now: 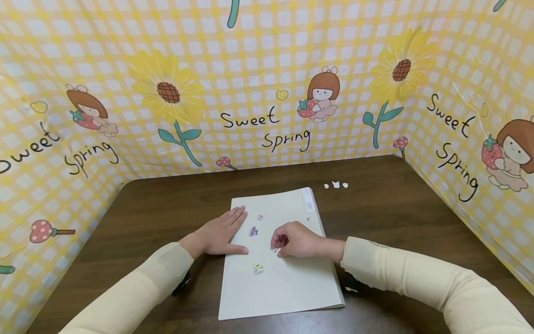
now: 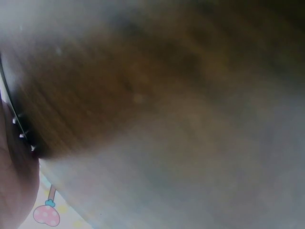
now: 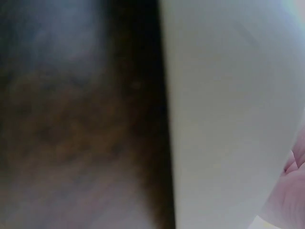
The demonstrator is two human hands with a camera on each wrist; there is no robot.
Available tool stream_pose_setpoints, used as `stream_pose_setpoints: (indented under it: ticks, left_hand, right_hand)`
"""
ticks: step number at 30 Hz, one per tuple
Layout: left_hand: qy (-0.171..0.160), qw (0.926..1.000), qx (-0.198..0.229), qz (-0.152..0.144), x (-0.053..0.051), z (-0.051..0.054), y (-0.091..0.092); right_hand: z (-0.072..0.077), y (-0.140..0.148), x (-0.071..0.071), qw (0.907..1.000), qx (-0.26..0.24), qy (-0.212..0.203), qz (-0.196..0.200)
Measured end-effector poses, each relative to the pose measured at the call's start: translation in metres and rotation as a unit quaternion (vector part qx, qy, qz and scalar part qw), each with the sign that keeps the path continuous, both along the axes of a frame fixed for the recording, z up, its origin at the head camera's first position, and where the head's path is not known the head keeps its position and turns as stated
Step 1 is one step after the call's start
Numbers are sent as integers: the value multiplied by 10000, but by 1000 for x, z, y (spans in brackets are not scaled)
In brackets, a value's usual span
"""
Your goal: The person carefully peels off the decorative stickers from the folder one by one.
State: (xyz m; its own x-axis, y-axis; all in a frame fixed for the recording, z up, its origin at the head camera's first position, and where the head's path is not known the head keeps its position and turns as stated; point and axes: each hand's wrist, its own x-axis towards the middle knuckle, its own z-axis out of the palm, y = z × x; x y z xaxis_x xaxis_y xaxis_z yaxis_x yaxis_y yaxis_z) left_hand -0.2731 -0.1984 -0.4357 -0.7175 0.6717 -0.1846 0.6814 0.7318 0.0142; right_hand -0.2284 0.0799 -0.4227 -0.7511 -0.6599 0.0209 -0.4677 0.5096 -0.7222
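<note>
- Yellow checked cloth printed with sunflowers and "Sweet Spring" stands behind and beside a dark wooden worktop (image 1: 167,218), perhaps to screen off the surroundings.
- We find the small sticker (image 1: 277,251) over the middle of the white folder (image 1: 288,290), pinched between thumb and fingertips of the right hand (image 1: 298,241); so thin a piece seems to call for such a narrow grip. Whether it touches the folder, we cannot tell.
- We see the left hand (image 1: 219,234) resting across the folder's left edge, fingers straight and thumb spread wide, likely to keep it from sliding.
- Between the hands we notice a purple sticker (image 1: 253,231), with a round sticker (image 1: 260,217) just beyond it; a yellow sticker (image 1: 258,269) sits closer to the near edge. Their spacing leaves bare cover around each.
- At the folder's far right corner we make out a printed label (image 1: 309,205).
- Well apart, near the worktop's far edge and towards its right corner, we spot three white scraps (image 1: 335,184), presumably set there out of the way.
- Both wrist views are too blurred to tell us more about the grip.
</note>
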Motion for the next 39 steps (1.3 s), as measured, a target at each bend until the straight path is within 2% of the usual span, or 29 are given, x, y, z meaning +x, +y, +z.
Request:
stream_pose_setpoints:
  ticks: [10,27,39]
  left_hand:
    - [-67,10000,-20,71,0,0,0]
    - [38,9999,143,-46,1,-1,0]
    - [-1,10000,92,-31,2,3,0]
  right_hand:
    - [0,0,-2,9997,36,-58,235]
    - [0,4,-4,9996,-18,-135,254]
    - [3,9,-4,9985,-249,-435,241]
